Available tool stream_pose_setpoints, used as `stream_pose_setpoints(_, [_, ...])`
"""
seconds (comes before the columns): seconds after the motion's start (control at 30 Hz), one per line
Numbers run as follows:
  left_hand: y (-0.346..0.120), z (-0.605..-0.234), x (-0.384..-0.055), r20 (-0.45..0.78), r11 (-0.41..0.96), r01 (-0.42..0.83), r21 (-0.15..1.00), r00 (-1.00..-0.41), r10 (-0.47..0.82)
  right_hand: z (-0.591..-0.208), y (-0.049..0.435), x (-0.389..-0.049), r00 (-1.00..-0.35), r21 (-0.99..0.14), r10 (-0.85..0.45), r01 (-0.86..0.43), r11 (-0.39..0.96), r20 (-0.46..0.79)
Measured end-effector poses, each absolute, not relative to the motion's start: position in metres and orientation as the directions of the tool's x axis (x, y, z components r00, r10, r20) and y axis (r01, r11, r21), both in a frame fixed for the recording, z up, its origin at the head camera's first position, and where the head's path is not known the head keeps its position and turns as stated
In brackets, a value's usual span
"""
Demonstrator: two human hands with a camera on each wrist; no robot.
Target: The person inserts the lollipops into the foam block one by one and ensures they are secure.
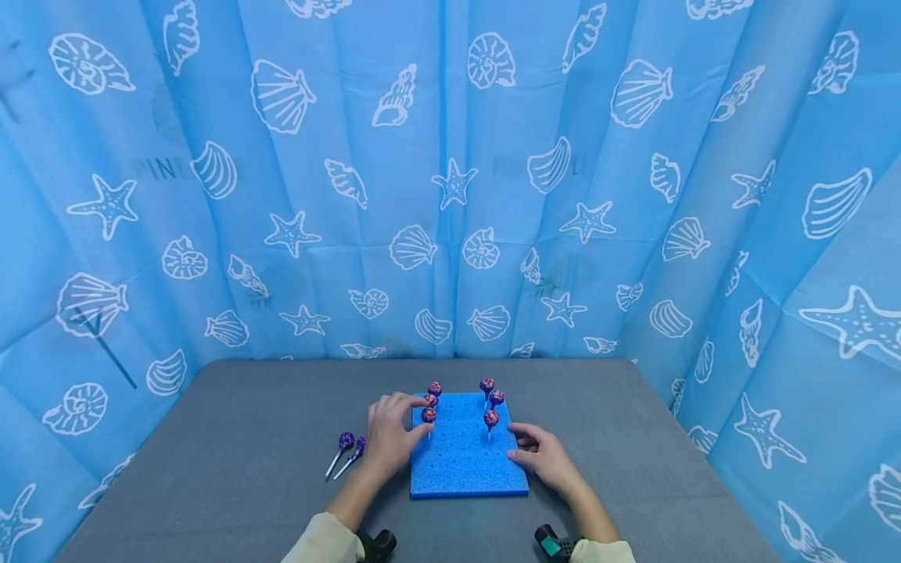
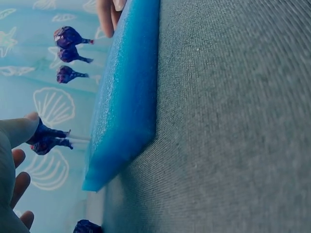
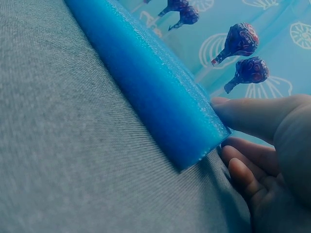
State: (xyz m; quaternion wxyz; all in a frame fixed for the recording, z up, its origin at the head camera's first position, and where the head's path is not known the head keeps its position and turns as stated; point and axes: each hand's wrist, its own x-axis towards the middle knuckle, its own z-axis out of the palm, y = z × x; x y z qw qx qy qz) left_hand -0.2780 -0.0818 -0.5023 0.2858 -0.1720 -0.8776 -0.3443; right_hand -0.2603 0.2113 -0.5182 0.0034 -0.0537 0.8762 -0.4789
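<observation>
My left hand (image 1: 387,434) is over the left side of a blue foam board (image 1: 468,469). Its thumb and index finger pinch the wrapped head of a lollipop (image 1: 428,416), the nearest of three upright in the left row. In the left wrist view the thumb touches the lollipop (image 2: 44,130), and a pale stick reaches down to the foam. The index finger is hidden there. My right hand (image 1: 549,461) rests at the board's right edge. In the right wrist view its thumb touches the top edge of the foam (image 3: 165,111), the other fingers beside the board's side.
Three lollipops (image 1: 491,420) stand upright along the board's right side. Two purple-wrapped lollipops (image 1: 345,442) lie on the grey table (image 1: 232,446), left of my left hand. Small holes dot the foam. Behind the table hangs a blue curtain (image 1: 450,297) with white shells.
</observation>
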Motion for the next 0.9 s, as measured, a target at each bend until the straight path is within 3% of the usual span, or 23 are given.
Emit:
stream_pose_setpoints(0.5, [-0.119,-0.495,-0.275,0.597,0.679,0.511,0.527,-0.791,0.132,-0.517,0.212,-0.260,-0.992,-0.844,-0.113,-0.101,0.527,0.049])
stream_pose_setpoints(0.9, [-0.141,-0.503,-0.270,0.486,0.750,0.401,0.526,-0.865,0.122,-0.518,0.211,-0.260,-0.993,-0.844,-0.108,-0.093,0.528,0.042])
